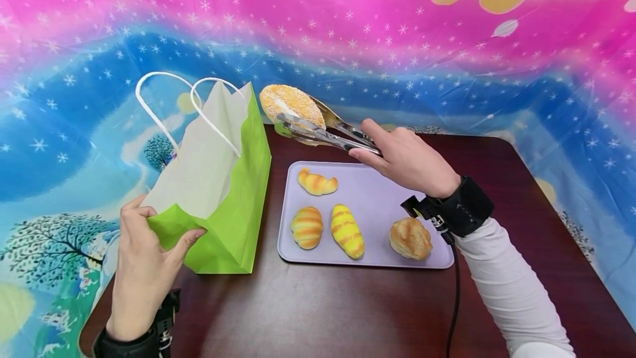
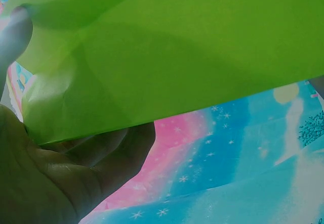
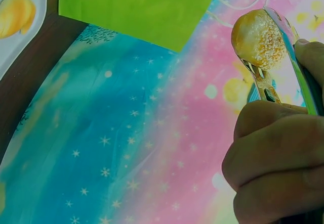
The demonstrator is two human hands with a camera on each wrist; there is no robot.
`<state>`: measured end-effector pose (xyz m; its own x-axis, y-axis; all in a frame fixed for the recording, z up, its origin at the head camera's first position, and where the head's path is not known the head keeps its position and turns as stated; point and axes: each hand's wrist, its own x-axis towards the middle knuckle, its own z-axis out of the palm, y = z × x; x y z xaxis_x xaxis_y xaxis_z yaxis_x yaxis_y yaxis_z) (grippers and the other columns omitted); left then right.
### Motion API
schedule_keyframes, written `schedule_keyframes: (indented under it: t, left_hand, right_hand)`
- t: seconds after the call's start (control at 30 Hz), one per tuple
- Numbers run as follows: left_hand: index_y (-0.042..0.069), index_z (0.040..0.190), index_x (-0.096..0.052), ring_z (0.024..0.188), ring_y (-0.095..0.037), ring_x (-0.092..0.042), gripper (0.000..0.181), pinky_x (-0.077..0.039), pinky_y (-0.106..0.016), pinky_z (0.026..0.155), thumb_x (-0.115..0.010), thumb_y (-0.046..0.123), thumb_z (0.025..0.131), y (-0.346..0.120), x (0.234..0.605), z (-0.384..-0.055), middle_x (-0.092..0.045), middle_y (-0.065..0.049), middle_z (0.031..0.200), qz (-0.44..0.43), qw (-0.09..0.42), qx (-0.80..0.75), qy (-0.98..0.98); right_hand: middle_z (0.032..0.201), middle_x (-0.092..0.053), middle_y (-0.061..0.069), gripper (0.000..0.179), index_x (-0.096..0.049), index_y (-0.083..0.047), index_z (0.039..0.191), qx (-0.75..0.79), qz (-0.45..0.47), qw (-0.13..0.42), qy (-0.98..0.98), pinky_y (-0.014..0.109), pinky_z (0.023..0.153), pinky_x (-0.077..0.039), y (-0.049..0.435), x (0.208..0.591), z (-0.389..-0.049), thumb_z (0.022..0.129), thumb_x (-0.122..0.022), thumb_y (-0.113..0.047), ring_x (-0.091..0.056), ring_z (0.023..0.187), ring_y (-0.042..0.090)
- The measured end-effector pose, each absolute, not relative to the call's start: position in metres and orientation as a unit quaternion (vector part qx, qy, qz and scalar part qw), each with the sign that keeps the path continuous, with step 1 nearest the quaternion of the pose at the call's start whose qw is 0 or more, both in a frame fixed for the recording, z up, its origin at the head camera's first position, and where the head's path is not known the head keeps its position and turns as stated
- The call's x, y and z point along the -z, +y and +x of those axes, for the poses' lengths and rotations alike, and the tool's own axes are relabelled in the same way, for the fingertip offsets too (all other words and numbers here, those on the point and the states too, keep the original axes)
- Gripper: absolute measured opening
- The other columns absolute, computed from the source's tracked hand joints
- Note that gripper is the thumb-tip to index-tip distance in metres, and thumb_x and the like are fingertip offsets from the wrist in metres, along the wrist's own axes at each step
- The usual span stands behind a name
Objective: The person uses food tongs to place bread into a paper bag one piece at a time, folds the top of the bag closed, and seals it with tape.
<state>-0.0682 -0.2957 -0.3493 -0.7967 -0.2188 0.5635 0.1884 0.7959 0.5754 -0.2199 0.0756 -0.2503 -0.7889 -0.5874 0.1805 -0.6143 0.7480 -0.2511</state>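
Note:
My right hand (image 1: 409,156) grips metal tongs (image 1: 343,136), whose jaws pinch an oval, crumb-coated bread roll (image 1: 293,105) in the air. The roll is just right of the top of a green paper bag (image 1: 250,181), above the tray's far left corner. In the right wrist view the same roll (image 3: 259,39) sits between the tong arms, with curled fingers (image 3: 276,158) around the handles. My left hand (image 1: 146,258) pinches the bag's near rim, thumb outside and fingers at the far side of the edge. White paper lines the bag's inside, and its two white handles stand up.
A lilac tray (image 1: 370,258) on the dark wooden table (image 1: 318,308) bears a small croissant (image 1: 318,182), a striped roll (image 1: 307,228), a long yellow bread (image 1: 347,231) and a round puff (image 1: 410,238). A colourful patterned cloth (image 1: 348,43) hangs behind and beside the table.

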Motion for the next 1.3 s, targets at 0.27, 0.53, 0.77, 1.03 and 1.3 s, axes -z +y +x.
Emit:
schedule_keyframes:
  t: [0.27,0.53,0.77,1.03,1.3]
  left_hand:
    - [-0.007,0.107,-0.029,0.127,-0.057,-0.042,0.079,-0.04,-0.064,0.089,-0.057,0.061,0.08,-0.296,0.35,-0.069,-0.035,-0.038,0.138,0.006,0.321,0.318,-0.892]
    - [-0.006,0.108,-0.028,0.126,-0.056,-0.042,0.072,-0.04,-0.06,0.086,-0.067,0.049,0.083,-0.297,0.35,-0.069,-0.035,-0.038,0.139,0.007,0.316,0.321,-0.893]
    - [-0.007,0.108,-0.028,0.126,-0.057,-0.042,0.077,-0.04,-0.061,0.087,-0.058,0.059,0.081,-0.298,0.351,-0.07,-0.035,-0.038,0.138,-0.001,0.322,0.317,-0.892]
    - [-0.008,0.108,-0.029,0.128,-0.056,-0.041,0.08,-0.04,-0.06,0.089,-0.054,0.063,0.081,-0.299,0.35,-0.07,-0.036,-0.038,0.138,-0.005,0.325,0.313,-0.893]
    - [-0.008,0.108,-0.029,0.129,-0.055,-0.041,0.078,-0.041,-0.061,0.089,-0.057,0.06,0.081,-0.299,0.35,-0.07,-0.036,-0.038,0.138,-0.007,0.322,0.315,-0.893]
  right_hand:
    - [0.057,-0.033,-0.001,0.032,-0.046,-0.013,0.111,-0.152,0.327,0.043,-0.932,0.028,0.049,-0.028,0.068,0.246,-0.218,0.099,-0.061,-0.038,-0.033,0.045,0.014]
    - [0.056,-0.037,0.0,0.036,-0.047,-0.013,0.119,-0.151,0.34,0.033,-0.928,0.028,0.049,-0.032,0.055,0.239,-0.216,0.099,-0.062,-0.039,-0.038,0.044,0.016]
    - [0.055,-0.035,0.0,0.037,-0.048,-0.013,0.121,-0.149,0.352,0.033,-0.924,0.028,0.048,-0.032,0.046,0.236,-0.215,0.099,-0.062,-0.039,-0.036,0.043,0.015]
    - [0.055,-0.033,-0.001,0.037,-0.047,-0.014,0.121,-0.155,0.362,0.036,-0.919,0.028,0.047,-0.03,0.042,0.234,-0.215,0.099,-0.062,-0.039,-0.033,0.043,0.015]
    - [0.054,-0.032,-0.001,0.036,-0.047,-0.013,0.12,-0.156,0.382,0.045,-0.91,0.028,0.048,-0.029,0.033,0.232,-0.213,0.099,-0.061,-0.04,-0.032,0.043,0.015]
